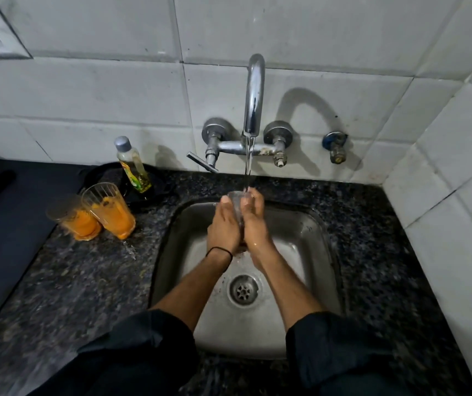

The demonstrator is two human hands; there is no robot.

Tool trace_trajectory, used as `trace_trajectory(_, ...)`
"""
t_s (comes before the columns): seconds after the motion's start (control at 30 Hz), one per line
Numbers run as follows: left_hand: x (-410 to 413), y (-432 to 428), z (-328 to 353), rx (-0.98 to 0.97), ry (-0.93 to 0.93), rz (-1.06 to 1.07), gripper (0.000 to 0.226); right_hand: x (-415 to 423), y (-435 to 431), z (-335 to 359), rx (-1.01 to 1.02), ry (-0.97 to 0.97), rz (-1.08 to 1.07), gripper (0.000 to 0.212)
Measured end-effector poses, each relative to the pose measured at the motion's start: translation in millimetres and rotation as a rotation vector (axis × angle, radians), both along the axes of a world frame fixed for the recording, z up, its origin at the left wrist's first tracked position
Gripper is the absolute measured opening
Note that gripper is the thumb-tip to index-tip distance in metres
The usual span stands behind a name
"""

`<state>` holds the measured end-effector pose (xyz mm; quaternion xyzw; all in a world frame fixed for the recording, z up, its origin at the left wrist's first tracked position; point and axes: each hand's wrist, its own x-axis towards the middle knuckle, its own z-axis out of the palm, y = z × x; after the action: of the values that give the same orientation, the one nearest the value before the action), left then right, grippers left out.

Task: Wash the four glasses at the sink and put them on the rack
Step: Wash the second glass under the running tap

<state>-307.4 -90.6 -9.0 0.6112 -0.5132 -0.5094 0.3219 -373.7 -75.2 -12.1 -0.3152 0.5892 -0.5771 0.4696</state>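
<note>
- A small clear drinking glass is over the stainless steel sink, under the chrome tap's running water.
- The left hand and right hand have their fingers wrapped round it.
- A near orange-stained glass and a far orange-stained glass stand on the dark speckled table.

The left hand and right hand clasp a clear glass over the sink, under water running from the tap at twelve o'clock, with two orange-stained glasses on the counter at nine o'clock.
</note>
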Motion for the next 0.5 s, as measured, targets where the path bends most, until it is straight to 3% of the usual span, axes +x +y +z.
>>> trace_trajectory(0.07, 4, 7, -3, -0.173, -0.086, -0.063, 0.059, 8, 0, -1, -0.041, 0.083, -0.021, 0.024)
trace_trajectory(0.13, 7, 14, -7, -0.224, 0.055, -0.173, 0.052, 8, -1, 7, 0.004, 0.115, -0.19, 0.034)
trace_trajectory(0.2, 10, 16, -12, -0.113, 0.288, -0.22, 0.048, -3, -4, 13, 0.1, -0.002, -0.258, 0.039)
trace_trajectory(0.27, 14, 13, -8, 0.139, 0.434, -0.227, 0.048, -11, -3, 16, 0.235, -0.217, -0.206, 0.05)
trace_trajectory(0.3, 15, 11, -4, 0.228, 0.439, -0.21, 0.048, -12, -3, 15, 0.275, -0.282, -0.199, 0.054)
trace_trajectory(0.37, 12, 9, -1, 0.207, 0.376, -0.13, 0.048, -5, -5, 5, 0.227, -0.231, -0.228, 0.051)
trace_trajectory(0.5, 4, 10, -4, -0.178, 0.099, -0.081, 0.053, 10, -7, 0, -0.034, 0.106, -0.175, 0.02)
